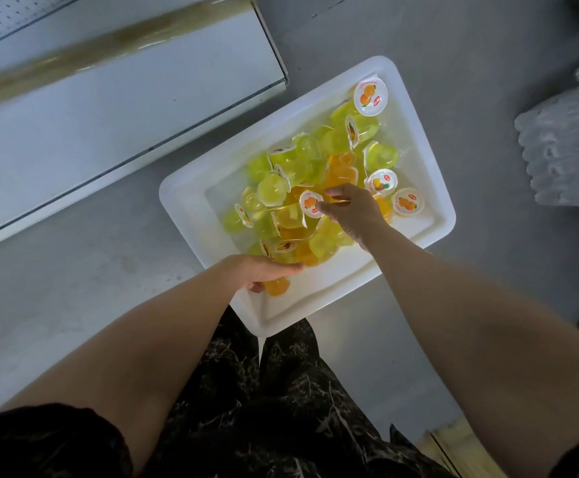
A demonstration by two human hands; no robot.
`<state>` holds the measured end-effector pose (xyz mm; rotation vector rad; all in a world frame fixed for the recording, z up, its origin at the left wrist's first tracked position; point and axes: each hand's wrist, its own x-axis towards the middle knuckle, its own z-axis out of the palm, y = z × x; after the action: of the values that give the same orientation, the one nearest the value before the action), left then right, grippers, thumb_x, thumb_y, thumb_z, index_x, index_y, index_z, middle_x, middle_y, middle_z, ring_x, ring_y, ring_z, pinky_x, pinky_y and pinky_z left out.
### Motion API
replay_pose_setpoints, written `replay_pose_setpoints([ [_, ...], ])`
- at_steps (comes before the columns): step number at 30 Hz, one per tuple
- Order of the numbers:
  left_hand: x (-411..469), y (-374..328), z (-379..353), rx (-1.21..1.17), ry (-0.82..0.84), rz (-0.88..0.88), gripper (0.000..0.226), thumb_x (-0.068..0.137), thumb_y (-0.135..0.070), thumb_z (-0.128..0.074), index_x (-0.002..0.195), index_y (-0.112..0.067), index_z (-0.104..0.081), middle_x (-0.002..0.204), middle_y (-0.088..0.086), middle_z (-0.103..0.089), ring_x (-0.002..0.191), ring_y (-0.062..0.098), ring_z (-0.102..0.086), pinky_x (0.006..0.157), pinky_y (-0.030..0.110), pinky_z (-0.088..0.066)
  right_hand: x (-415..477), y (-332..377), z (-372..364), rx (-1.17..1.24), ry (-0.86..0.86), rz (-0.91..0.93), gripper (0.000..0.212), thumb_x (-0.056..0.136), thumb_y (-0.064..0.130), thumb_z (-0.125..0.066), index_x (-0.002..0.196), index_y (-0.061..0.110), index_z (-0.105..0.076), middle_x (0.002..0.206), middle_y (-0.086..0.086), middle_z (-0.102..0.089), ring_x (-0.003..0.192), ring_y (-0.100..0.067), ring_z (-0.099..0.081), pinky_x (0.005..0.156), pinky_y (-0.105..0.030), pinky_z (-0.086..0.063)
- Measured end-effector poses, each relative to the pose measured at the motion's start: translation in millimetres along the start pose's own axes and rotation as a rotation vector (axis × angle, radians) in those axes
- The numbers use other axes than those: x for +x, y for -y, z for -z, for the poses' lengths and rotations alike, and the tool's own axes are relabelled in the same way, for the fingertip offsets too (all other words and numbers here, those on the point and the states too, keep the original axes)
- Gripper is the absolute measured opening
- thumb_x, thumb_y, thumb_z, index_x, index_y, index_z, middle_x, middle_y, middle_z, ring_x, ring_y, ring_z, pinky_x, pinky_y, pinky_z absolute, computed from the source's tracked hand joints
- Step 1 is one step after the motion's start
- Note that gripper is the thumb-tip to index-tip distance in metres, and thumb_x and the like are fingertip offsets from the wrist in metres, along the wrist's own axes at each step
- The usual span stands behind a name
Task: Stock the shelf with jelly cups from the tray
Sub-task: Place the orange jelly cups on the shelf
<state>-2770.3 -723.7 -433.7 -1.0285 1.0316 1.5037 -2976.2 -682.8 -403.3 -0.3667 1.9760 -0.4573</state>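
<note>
White plastic forms the tray [181,201], which sits on the grey floor [350,29] in the head view, near the foot of the shelf [108,108]. Loose in it lies a heap of green, yellow and orange jelly cups [291,167], a few lid-up, most tipped on their sides. No cup shows on the visible part of the shelf. The left hand [264,269] hangs over the tray's near rim, its grip curled round an orange cup [277,287]. The right hand [350,212] reaches into the middle of the heap, and its grip pinches a fruit-lidded cup [310,202] at the lid's edge. That pinch looks like the weak point: a thin rim held by fingertips could slip, or the seal could peel if the cup is lifted by it. Neighbouring cups lean on one another, so pulling one out may set others rolling. Any cup dropped on the way to the shelf would hit hard floor and might split.
</note>
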Motion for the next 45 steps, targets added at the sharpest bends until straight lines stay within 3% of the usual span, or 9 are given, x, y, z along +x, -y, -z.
replay_pose_setpoints([
  [5, 2.6, -2.7, 2.7, 0.038, 0.011, -0.009, 0.103, 0.067, -0.086, -0.054, 0.149, -0.025, -0.037, 0.146, -0.002, -0.039, 0.105, 0.019, -0.056, 0.095, 0.03, -0.048, -0.2, -1.8, 0.5, -0.021, 0.034, -0.017, 0.043, 0.071, 0.041, -0.085, 0.106, 0.03, -0.064, 0.107, 0.003, -0.068, 0.088, -0.021, -0.069, 0.09, -0.043, -0.056],
  [7, 3.9, -2.7, 3.8, 0.032, 0.0, -0.009, 0.095, 0.074, -0.079, -0.055, 0.149, -0.023, -0.037, 0.146, -0.001, -0.038, 0.106, 0.02, -0.056, 0.094, 0.03, -0.049, 0.9, -1.7, -0.3, -0.017, 0.053, -0.008, 0.044, 0.069, 0.043, -0.085, 0.104, 0.031, -0.061, 0.111, 0.004, -0.066, 0.09, -0.022, -0.068, 0.09, -0.046, -0.055],
  [10, 5.7, 0.3, 5.9, -0.058, -0.005, -0.013, 0.093, 0.075, -0.072, -0.062, 0.149, -0.022, -0.037, 0.15, -0.002, -0.038, 0.129, 0.022, -0.047, 0.102, 0.03, -0.047, 2.5, -2.5, -2.1, 0.0, 0.082, -0.017, 0.048, 0.071, 0.044, -0.084, 0.107, 0.028, -0.057, 0.112, 0.003, -0.063, 0.094, -0.025, -0.065, 0.092, -0.048, -0.053],
  [13, 5.1, 2.4, 8.6, -0.094, 0.01, -0.032, 0.094, 0.076, -0.068, -0.065, 0.15, -0.019, -0.034, 0.151, -0.003, -0.035, 0.129, 0.019, -0.043, 0.096, 0.027, -0.047, 4.2, -0.7, -3.9, 0.005, 0.097, -0.016, 0.051, 0.075, 0.04, -0.083, 0.113, 0.023, -0.054, 0.116, 0.002, -0.059, 0.097, -0.024, -0.062, 0.093, -0.047, -0.053],
  [18, 6.7, 3.1, 6.4, -0.082, 0.019, -0.059, 0.068, 0.079, -0.06, -0.069, 0.13, -0.018, -0.051, 0.126, 0.008, -0.053, 0.096, 0.018, -0.056, 0.089, 0.031, -0.053, 4.9, 0.8, -12.5, -0.029, 0.03, 0.004, 0.062, 0.072, 0.042, -0.085, 0.121, 0.019, -0.053, 0.119, 0.0, -0.055, 0.105, -0.02, -0.057, 0.092, -0.037, -0.051],
  [25, 0.7, 2.1, 0.3, -0.027, 0.021, -0.082, 0.04, 0.077, -0.038, -0.081, 0.106, -0.021, -0.057, 0.104, 0.004, -0.059, 0.082, 0.015, -0.057, 0.068, 0.024, -0.053, 5.3, 5.4, -16.7, -0.05, 0.015, -0.031, 0.065, 0.072, 0.046, -0.083, 0.124, 0.022, -0.053, 0.118, -0.002, -0.057, 0.108, -0.019, -0.056, 0.087, -0.033, -0.047],
  [33, -7.7, 5.1, -0.7, -0.125, 0.002, -0.149, 0.051, 0.077, -0.035, -0.082, 0.108, -0.013, -0.047, 0.096, 0.009, -0.062, 0.07, 0.014, -0.061, 0.057, 0.022, -0.05, 6.4, 12.1, -21.9, -0.14, 0.011, -0.047, 0.068, 0.067, 0.046, -0.086, 0.123, 0.024, -0.054, 0.128, -0.001, -0.053, 0.116, -0.022, -0.052, 0.091, -0.033, -0.046],
  [39, -24.7, 12.6, 0.4, -0.363, 0.09, -0.246, 0.041, 0.08, -0.029, -0.078, 0.116, -0.019, -0.06, 0.112, 0.011, -0.061, 0.086, 0.02, -0.061, 0.074, 0.027, -0.055, -5.7, 13.3, -13.6, -0.028, 0.017, -0.083, 0.07, 0.065, 0.04, -0.088, 0.123, 0.024, -0.054, 0.122, -0.002, -0.056, 0.107, -0.022, -0.057, 0.095, -0.041, -0.05],
  [45, -56.6, 6.8, -4.4, -0.587, 0.021, -0.396, 0.056, 0.071, -0.02, -0.08, 0.122, -0.016, -0.059, 0.112, 0.01, -0.068, 0.1, 0.025, -0.065, 0.082, 0.032, -0.056, -50.1, 22.7, 9.9, 0.255, 0.053, -0.121, 0.069, 0.082, 0.03, -0.077, 0.141, 0.015, -0.044, 0.121, -0.011, -0.059, 0.084, -0.026, -0.06, 0.073, -0.036, -0.054],
])
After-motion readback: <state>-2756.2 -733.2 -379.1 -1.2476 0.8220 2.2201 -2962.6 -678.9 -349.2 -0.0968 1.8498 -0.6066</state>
